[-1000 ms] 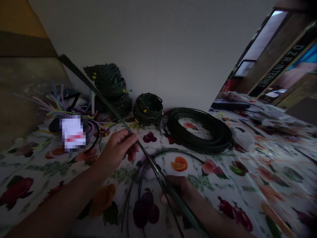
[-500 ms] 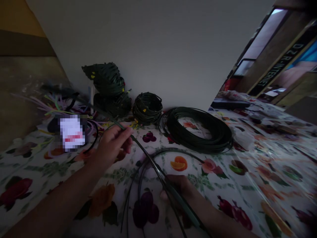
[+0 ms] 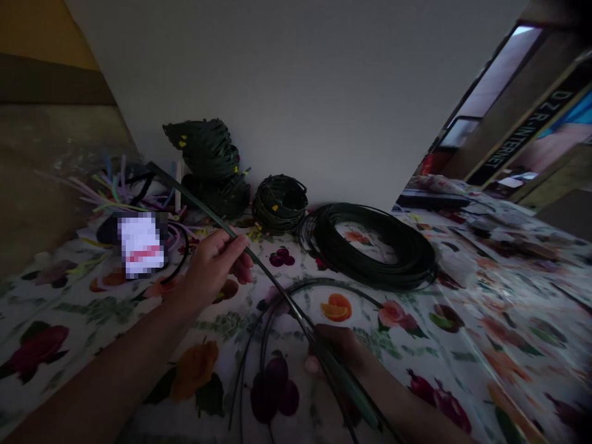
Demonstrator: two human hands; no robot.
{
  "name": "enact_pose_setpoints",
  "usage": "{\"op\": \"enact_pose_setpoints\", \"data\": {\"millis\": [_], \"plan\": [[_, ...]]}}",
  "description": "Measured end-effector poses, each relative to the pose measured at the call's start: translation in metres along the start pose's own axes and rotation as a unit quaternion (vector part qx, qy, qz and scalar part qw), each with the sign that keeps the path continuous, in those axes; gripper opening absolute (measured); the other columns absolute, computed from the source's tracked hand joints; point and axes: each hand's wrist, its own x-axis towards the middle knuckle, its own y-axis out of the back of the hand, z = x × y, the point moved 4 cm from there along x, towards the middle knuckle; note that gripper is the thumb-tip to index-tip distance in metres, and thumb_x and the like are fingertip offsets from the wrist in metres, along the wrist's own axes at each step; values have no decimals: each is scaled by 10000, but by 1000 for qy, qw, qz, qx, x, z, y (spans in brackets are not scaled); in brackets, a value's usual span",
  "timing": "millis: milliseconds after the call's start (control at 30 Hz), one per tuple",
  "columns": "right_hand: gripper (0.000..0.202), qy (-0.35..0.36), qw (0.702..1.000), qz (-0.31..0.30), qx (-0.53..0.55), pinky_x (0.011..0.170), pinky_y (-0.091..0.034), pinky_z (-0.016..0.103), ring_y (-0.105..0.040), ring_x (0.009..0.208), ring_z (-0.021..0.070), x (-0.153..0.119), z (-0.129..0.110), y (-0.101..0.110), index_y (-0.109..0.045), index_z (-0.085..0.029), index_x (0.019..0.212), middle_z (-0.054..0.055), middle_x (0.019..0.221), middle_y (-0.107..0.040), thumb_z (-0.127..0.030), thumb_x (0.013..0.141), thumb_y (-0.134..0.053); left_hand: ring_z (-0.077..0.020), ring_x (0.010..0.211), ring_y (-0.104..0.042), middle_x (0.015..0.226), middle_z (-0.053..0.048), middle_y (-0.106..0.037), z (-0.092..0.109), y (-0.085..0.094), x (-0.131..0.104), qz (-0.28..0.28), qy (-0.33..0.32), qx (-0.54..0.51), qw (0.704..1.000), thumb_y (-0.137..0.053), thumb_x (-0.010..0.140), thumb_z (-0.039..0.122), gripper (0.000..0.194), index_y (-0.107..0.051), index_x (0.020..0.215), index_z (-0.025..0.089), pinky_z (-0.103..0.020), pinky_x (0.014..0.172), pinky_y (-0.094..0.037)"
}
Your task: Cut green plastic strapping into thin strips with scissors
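My left hand [image 3: 221,259] pinches a long dark green strip [image 3: 266,268] between thumb and fingers near the middle of the table. The strip's far end rises to the upper left, and its other end runs down to my right hand [image 3: 340,345]. My right hand is closed around several dark strips, which partly cover its fingers. Among them lies a wider, paler green piece [image 3: 358,394], too dim to tell apart clearly. Thin strips [image 3: 264,345] curve from that bundle over the tablecloth.
Behind my hands lie a large coil of dark strip [image 3: 324,259], a small woven basket [image 3: 280,200] and stacked woven pieces [image 3: 208,151]. At left are pastel strips [image 3: 111,185] and a blurred-out phone-like object [image 3: 141,243]. A fruit-print tablecloth [image 3: 194,370] covers the table; a pale panel [image 3: 296,92] stands behind.
The view has shifted slightly, so things sit a little further right. The strip's far end, smeared before, now shows sharply and sits lower and closer in. Both hands keep their hold.
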Motion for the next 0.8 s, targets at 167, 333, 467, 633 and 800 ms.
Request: {"op": "enact_pose_setpoints", "data": {"millis": [167, 333, 467, 633, 800], "plan": [[455, 0, 1000, 5, -14, 521, -275, 225, -354, 643, 120, 0, 4, 3, -480, -165, 712, -23, 671, -419, -583, 830, -617, -105, 419, -589, 579, 35, -628, 2, -1, -1, 4, 6, -18, 1000, -642, 861, 381, 256, -526, 764, 174, -197, 397, -441], [434, 8, 1000, 0, -2, 518, -267, 228, -335, 624, 109, -1, 7, 1, -475, -165, 725, -37, 654, -392, -555, 850, -620, -108, 416, -588, 565, 39, -624, 2, -2, -1, 5, 5, -22, 1000, -653, 849, 372, 254, -524, 749, 177, -205, 407, -451], [397, 2, 1000, 7, -3, 491, -247, 216, -304, 593, 94, -1, 3, -1, -447, -175, 706, -52, 632, -349, -494, 862, -623, -119, 405, -588, 565, 43, -628, 3, 1, -1, 15, 9, -30, 999, -671, 832, 366, 244, -525, 756, 185, -217, 395, -454], [355, -22, 1000, -6, 5, 466, -266, 207, -358, 549, 89, -14, -4, 1, -484, -173, 690, -48, 598, -397, -443, 851, -648, -135, 395, -588, 541, 33, -630, 4, -3, -6, 20, 32, -16, 999, -670, 824, 382, 240, -532, 754, 199, -220, 369, -443], [270, -92, 993, 10, 75, 472, -349, 213, -447, 537, 106, -54, 8, 4, -601, -161, 774, -25, 624, -505, -415, 838, -667, -156, 441, -641, 591, 8, -673, -16, -28, -19, -54, 97, -7, 994, -663, 837, 386, 217, -565, 785, 200, -244, 421, -515]]}}
